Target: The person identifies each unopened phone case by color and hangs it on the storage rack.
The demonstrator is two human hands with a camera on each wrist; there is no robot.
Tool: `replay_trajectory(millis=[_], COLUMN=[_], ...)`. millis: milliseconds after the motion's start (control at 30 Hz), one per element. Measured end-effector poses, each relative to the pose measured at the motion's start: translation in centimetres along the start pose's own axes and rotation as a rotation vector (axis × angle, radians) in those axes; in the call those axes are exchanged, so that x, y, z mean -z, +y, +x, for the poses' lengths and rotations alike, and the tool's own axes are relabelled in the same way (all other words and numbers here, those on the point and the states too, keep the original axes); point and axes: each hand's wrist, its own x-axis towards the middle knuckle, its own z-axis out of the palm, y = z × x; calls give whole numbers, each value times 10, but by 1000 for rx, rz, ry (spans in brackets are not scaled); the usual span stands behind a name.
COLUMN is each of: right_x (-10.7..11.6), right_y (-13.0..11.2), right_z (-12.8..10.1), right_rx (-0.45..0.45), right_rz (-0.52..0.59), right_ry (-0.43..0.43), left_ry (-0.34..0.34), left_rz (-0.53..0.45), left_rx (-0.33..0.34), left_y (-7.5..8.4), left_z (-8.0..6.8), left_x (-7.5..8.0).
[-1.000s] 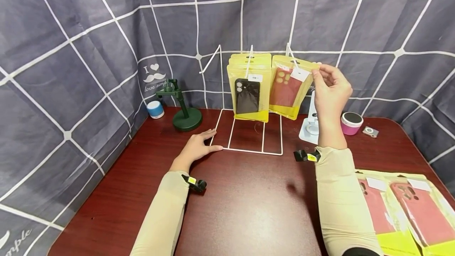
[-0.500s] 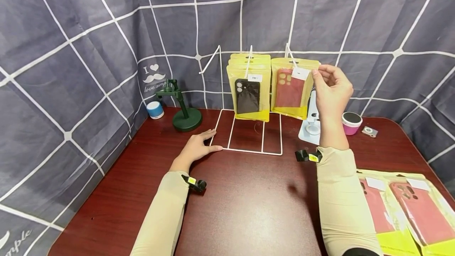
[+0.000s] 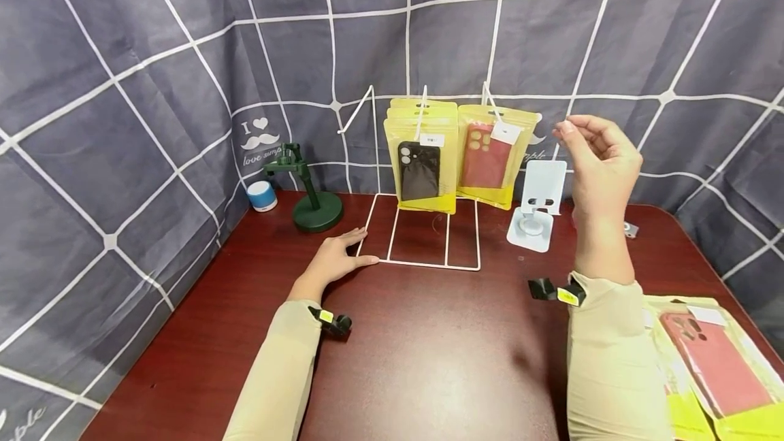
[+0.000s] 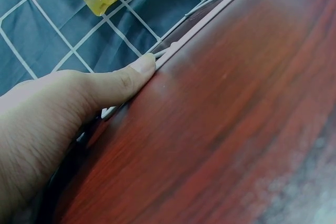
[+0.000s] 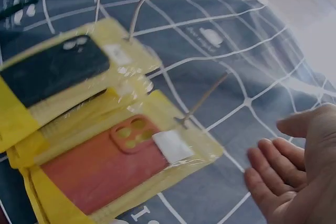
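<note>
Hanging on the wire rack's [image 3: 422,250] right hook, the red phone case packet [image 3: 493,163] is free; right hand [image 3: 603,162] hovers beside it, fingers loosely released. Left hand [image 3: 333,258], flat, should steady the rack base.

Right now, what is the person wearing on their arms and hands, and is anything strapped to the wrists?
Both forearms are covered by snug, pale beige sleeves that end at the wrists. The left hand and right hand are bare, with no gloves or rings visible. A small black device with a yellow-green label sits at each wrist.
</note>
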Motion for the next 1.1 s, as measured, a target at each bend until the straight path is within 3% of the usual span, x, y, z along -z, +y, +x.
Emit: replay_trajectory(millis=[367, 700, 933, 1100], right_x=[34, 89, 118, 142], right_y=[-25, -42, -42, -38], right_z=[-20, -31, -34, -34], right_rx=[-95, -150, -151, -213], right_rz=[-218, -730, -829, -904], right_ry=[-216, -393, -464, -508], left_ry=[-15, -14, -14, -15], left_rz=[-12, -20, -18, -22], left_rx=[25, -7, -7, 5], left_y=[1, 4, 2, 1], left_z=[-6, -3, -1, -1], left_x=[2, 0, -1, -2])
